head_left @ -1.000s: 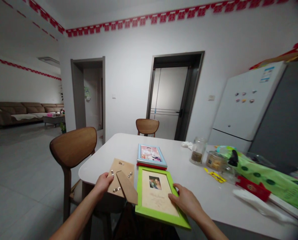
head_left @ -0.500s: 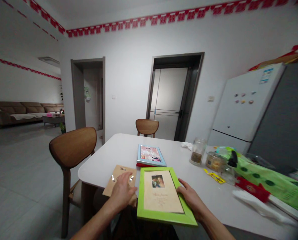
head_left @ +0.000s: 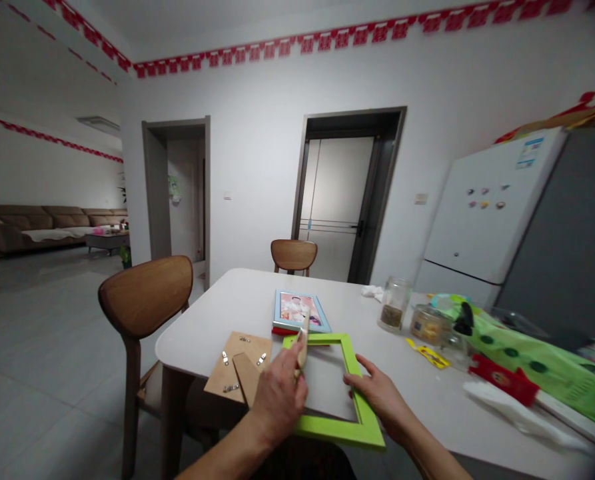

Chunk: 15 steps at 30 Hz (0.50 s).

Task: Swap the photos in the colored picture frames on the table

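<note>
The green picture frame (head_left: 353,375) lies at the near table edge, its opening showing the white tabletop through it. My right hand (head_left: 380,395) grips its right side, thumb on top. Closed around a beige photo insert (head_left: 303,339) is my left hand (head_left: 283,393), over the frame's left side. The insert stands nearly edge-on, so its picture is hidden. To the left is the brown backing board (head_left: 226,369) with metal clips and a stand leg, partly behind my left hand. A light blue picture frame (head_left: 278,309) with a photo rests behind, on something red.
On the white table (head_left: 237,300), to the right, are a glass jar (head_left: 395,308), a lower jar (head_left: 426,325), a yellow packet (head_left: 433,355), a green bag (head_left: 537,367) and white tissue (head_left: 512,410). Wooden chairs stand at the left (head_left: 147,297) and far side (head_left: 294,253).
My left hand has moved right from the backing board and lifted the photo insert out of the green frame. The frame's opening is now bare; my right hand still holds its side.
</note>
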Tool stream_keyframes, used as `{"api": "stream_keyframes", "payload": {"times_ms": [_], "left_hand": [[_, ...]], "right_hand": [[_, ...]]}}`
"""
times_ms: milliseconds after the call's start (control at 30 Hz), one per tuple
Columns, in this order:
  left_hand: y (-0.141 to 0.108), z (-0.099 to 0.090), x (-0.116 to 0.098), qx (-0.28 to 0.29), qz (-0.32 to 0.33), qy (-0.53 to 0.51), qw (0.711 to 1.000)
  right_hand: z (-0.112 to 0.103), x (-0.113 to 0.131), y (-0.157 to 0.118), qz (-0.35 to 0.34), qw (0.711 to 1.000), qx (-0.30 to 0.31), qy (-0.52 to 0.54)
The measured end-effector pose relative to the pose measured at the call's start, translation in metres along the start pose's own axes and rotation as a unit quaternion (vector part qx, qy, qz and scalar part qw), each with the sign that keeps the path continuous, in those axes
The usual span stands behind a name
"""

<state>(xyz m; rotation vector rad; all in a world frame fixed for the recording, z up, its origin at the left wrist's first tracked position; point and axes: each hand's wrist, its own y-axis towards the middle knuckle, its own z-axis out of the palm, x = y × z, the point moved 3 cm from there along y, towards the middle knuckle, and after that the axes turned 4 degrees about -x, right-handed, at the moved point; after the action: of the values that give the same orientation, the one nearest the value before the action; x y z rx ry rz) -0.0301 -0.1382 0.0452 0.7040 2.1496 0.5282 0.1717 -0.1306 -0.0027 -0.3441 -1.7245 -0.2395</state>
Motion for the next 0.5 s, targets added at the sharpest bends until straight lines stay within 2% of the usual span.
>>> {"api": "stream_keyframes", "payload": {"times_ms": [67,133,267,367,500], "left_hand": [[-0.003,-0.013,0.02,-0.053,-0.078,-0.014,0.995],[-0.012,-0.018,0.043,-0.077,-0.149,-0.029,0.985],[-0.036,-0.012,0.081,-0.045,-0.238,-0.051,0.969],[-0.045,-0.008,0.089,0.005,-0.247,-0.023,0.969],[-0.041,-0.015,0.083,0.066,-0.201,0.087,0.973]], "right_hand": [[-0.011,-0.007,0.009,-0.026,0.996,-0.026,-0.083],[-0.022,-0.013,0.016,-0.053,0.982,-0.056,-0.172],[-0.033,-0.023,0.022,-0.079,0.938,-0.081,-0.328],[-0.032,-0.029,0.021,-0.085,0.908,-0.088,-0.4],[-0.029,-0.032,0.018,-0.084,0.896,-0.078,-0.429]]}}
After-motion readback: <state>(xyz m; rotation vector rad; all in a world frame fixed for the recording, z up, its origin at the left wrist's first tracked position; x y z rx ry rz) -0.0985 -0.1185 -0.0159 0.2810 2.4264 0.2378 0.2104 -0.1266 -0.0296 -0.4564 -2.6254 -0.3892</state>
